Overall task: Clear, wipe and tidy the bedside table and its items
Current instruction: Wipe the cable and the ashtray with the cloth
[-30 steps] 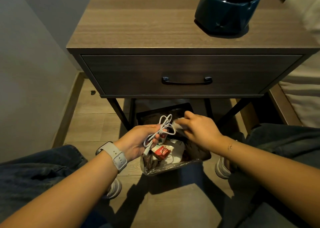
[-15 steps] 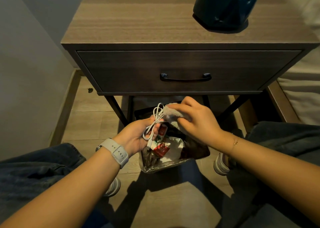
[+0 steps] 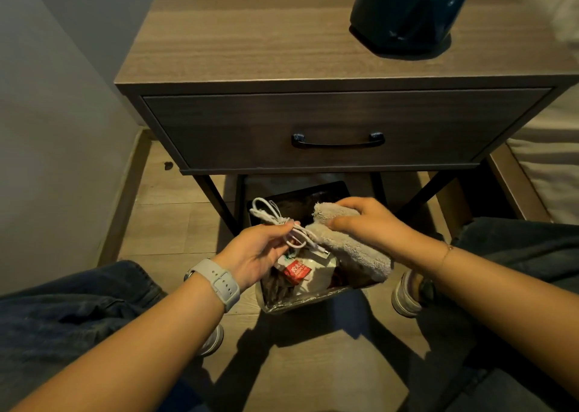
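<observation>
Left hand pinching limp, light cable at coil; right hand gripping soft cloth.

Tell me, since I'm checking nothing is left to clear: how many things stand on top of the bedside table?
1: a dark blue pot at the back right of the bedside table. The top's far edge is out of frame, so more could be hidden there.

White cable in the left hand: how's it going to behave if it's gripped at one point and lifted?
Probably floppy: the white cable sits in loose loops above the left hand, with its plug end drooping toward the bin. Likely light, since a fingertip pinch carries it. The loops could spread or snag on the cloth held by the right hand.
</observation>
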### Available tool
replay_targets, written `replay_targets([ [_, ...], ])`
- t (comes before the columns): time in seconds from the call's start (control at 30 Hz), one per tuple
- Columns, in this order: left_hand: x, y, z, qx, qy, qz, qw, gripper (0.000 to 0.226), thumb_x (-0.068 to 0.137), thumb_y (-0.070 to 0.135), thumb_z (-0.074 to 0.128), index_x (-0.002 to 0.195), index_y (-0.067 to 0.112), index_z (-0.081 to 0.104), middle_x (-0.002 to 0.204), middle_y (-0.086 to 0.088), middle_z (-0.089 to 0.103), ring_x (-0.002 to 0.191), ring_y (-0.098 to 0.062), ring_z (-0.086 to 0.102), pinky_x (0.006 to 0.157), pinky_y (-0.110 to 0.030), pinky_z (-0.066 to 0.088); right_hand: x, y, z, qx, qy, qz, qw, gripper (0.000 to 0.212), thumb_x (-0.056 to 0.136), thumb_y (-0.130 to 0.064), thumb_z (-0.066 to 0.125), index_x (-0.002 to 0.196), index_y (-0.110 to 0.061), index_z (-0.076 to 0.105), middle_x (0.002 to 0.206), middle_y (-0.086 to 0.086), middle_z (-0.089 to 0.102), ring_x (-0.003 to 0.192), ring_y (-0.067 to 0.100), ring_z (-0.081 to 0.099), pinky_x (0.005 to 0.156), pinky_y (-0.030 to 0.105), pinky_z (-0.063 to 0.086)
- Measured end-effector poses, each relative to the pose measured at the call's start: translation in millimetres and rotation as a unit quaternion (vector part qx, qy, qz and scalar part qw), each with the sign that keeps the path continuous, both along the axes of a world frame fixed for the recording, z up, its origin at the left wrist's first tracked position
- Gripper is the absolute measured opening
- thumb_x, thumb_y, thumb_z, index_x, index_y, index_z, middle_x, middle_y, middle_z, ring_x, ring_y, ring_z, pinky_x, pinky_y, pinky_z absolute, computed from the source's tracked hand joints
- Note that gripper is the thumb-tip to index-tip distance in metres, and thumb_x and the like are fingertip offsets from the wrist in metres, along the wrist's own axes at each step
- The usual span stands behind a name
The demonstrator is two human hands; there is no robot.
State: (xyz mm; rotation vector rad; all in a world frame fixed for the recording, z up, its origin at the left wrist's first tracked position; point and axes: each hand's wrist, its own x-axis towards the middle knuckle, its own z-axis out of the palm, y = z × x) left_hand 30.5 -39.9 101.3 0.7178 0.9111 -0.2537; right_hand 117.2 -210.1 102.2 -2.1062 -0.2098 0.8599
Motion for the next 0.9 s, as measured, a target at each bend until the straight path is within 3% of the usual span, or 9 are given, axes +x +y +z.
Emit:
replay_targets([
  [0.07,-0.1,-1.2,1.1,0.003,-0.012,-0.006,1.0,0.01,0.087,-0.01,0.055,0.091,-0.006,0.063,0.081,-0.018,0.071,0.08,-0.024,0.07,0.078,-0.036,0.057,-3.2,3.4,-0.5,0.01,0.09,-0.006,0.996,0.027,0.079,-0.041,0.071,0.096,-0.021,0.073,0.097,-0.002,0.073,0.096,0.015,0.067,0.091,0.033,0.05],
  [0.17,0.3,-3.8,-0.6,0.006,-0.042,-0.004,0.999,0.018,0.086,-0.01,0.055,0.103,-0.005,0.061,0.086,-0.017,0.072,0.077,-0.021,0.072,0.07,-0.03,0.06,-12.7,8.3,-2.1,-0.008,0.094,0.054,0.994,0.052,0.067,-0.067,0.069,0.1,-0.026,0.071,0.098,-0.009,0.071,0.094,0.008,0.065,0.086,0.027,0.05],
  [0.33,-1.3,-10.6,2.6,-0.015,-0.059,0.006,0.998,0.018,0.092,-0.01,0.047,0.106,-0.004,0.058,0.098,-0.02,0.067,0.09,-0.026,0.067,0.075,-0.04,0.054,-19.6,13.1,-8.7,0.01,0.09,0.067,0.994,0.041,0.068,-0.049,0.079,0.1,-0.025,0.071,0.096,-0.005,0.073,0.093,0.011,0.067,0.092,0.034,0.052],
  [0.47,-2.6,-3.0,8.7,-0.085,-0.048,-0.001,0.995,0.009,0.09,0.0,0.055,0.095,-0.006,0.058,0.092,-0.019,0.062,0.081,-0.028,0.07,0.067,-0.04,0.06,-11.8,16.1,-6.7,0.015,0.032,0.068,0.997,0.028,0.071,-0.03,0.082,0.095,-0.018,0.074,0.09,0.002,0.074,0.09,0.017,0.068,0.084,0.034,0.053],
  [0.57,-0.6,5.7,-0.6,-0.031,-0.051,-0.04,0.997,0.036,0.078,0.019,0.071,0.108,0.006,0.057,0.097,-0.015,0.063,0.087,-0.024,0.07,0.067,-0.035,0.059,-5.4,11.5,-4.0,-0.052,-0.097,0.175,0.978,0.032,0.074,-0.037,0.077,0.102,-0.025,0.071,0.093,-0.004,0.072,0.089,0.012,0.066,0.081,0.035,0.054],
  [0.67,0.8,14.2,-2.9,0.122,-0.02,-0.162,0.979,0.052,0.077,0.038,0.076,0.12,0.02,0.053,0.114,-0.01,0.061,0.1,-0.025,0.066,0.075,-0.036,0.059,2.6,6.4,9.9,-0.156,-0.308,0.355,0.869,0.04,0.082,-0.047,0.063,0.12,-0.037,0.058,0.101,-0.01,0.068,0.092,0.008,0.063,0.075,0.033,0.052],
  [0.73,1.0,16.8,-3.3,0.171,-0.019,-0.211,0.962,0.037,0.08,0.031,0.074,0.111,0.014,0.061,0.104,-0.008,0.065,0.085,-0.017,0.068,0.069,-0.028,0.059,9.7,4.0,18.0,-0.16,-0.362,0.391,0.831,0.042,0.085,-0.047,0.059,0.125,-0.038,0.055,0.107,-0.011,0.066,0.096,0.009,0.061,0.076,0.033,0.051],
  [0.8,1.1,19.4,-4.3,0.186,-0.028,-0.235,0.954,0.025,0.082,0.022,0.073,0.102,0.009,0.066,0.087,-0.006,0.068,0.061,-0.009,0.062,0.052,-0.019,0.051,15.4,2.6,20.5,-0.158,-0.376,0.381,0.83,0.042,0.085,-0.048,0.06,0.125,-0.037,0.054,0.111,-0.011,0.065,0.1,0.009,0.061,0.077,0.032,0.051],
  [0.9,-2.0,23.9,-2.4,0.171,-0.044,-0.257,0.95,0.027,0.077,0.018,0.075,0.101,0.005,0.068,0.076,-0.003,0.069,0.053,-0.005,0.052,0.047,-0.013,0.042,21.6,3.9,24.5,-0.156,-0.34,0.331,0.866,0.049,0.08,-0.052,0.065,0.125,-0.038,0.055,0.116,-0.013,0.064,0.104,0.009,0.059,0.081,0.035,0.051],
])
